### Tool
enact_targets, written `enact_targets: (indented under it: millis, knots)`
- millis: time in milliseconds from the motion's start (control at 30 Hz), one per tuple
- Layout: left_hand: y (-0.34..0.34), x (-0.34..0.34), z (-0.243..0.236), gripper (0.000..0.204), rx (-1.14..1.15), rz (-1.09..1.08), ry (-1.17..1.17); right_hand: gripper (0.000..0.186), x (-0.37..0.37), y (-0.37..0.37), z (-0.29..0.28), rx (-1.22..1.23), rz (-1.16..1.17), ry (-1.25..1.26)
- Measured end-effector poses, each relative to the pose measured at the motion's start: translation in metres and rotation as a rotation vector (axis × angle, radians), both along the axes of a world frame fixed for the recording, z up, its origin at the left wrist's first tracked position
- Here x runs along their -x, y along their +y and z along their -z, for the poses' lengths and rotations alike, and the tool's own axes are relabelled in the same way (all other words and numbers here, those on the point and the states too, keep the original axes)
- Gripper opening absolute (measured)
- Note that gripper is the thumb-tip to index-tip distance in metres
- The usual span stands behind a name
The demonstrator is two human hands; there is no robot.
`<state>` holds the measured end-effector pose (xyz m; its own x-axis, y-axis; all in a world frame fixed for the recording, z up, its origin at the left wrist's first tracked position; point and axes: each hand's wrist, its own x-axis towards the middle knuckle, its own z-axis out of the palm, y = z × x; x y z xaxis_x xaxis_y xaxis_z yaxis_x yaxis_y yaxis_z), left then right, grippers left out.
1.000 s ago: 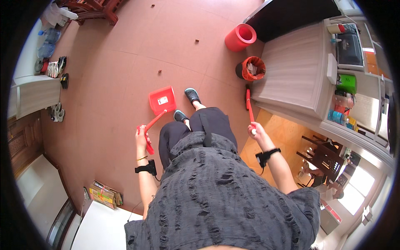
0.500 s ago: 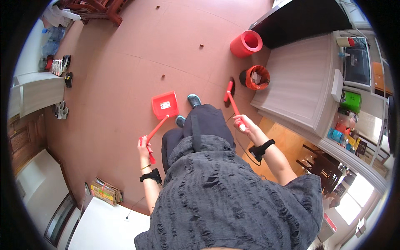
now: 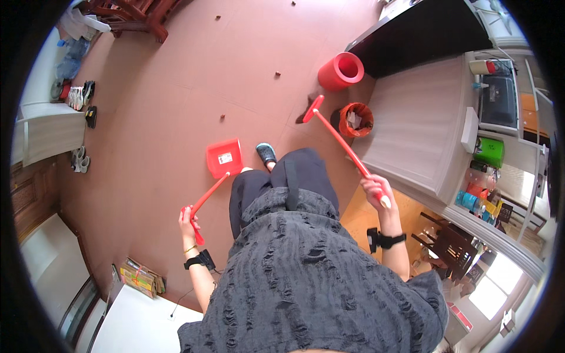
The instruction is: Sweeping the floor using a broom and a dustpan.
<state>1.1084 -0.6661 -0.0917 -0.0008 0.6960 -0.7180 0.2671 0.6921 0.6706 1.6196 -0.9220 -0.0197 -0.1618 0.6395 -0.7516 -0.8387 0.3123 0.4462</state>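
Note:
My left hand (image 3: 188, 222) is closed around the handle of a red long-handled dustpan (image 3: 219, 160). Its pan is low over the floor, left of my shoe, and looks bare inside; I cannot tell whether it touches the floor. My right hand (image 3: 376, 191) grips the red handle of a broom (image 3: 341, 141). The broom's head, with dark bristles, points ahead and left, close to the waste bin. Small brown pieces lie scattered on the floor, one (image 3: 222, 116) just beyond the dustpan and another (image 3: 278, 74) farther ahead.
A lined waste bin (image 3: 366, 128) and a red cylindrical container (image 3: 341, 72) stand by the grey cabinet (image 3: 412, 117) on the right. Shoes (image 3: 82, 160) sit along the left wall. Dark red wooden furniture (image 3: 141, 17) is at the far left, a white surface (image 3: 144, 320) near left.
The broom has swung leftward and ahead, its head away from the cabinet side. My right hand has moved outward to the right. The dustpan and left hand have shifted slightly left and nearer.

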Motion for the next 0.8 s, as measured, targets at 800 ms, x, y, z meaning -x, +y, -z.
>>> enact_targets:
  millis: [800]
  knots:
    - [0.001, 0.002, 0.013, 0.036, 0.007, 0.033, 0.028, 0.014, -0.09, -0.104, -0.018, 0.419, -0.205, -0.55]
